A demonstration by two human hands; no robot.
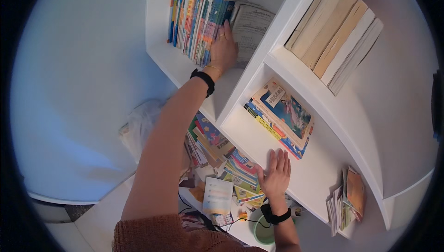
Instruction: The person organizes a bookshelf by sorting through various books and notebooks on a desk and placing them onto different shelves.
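My left hand reaches into the upper white compartment, its fingers stretched out against the spines at the right end of a row of upright thin books. Beside that hand, a worn grey booklet leans at the end of the row. My right hand rests with its fingers extended on the front edge of the lower white shelf, holding nothing. Just beyond its fingertips lies a small stack of colourful picture books, the top one with a blue illustrated cover.
Thick books stand in the upper right compartment. Several thin booklets sit at the shelf's right end. Below are loose books, a white notebook, a plastic bag, a green container and a black cable.
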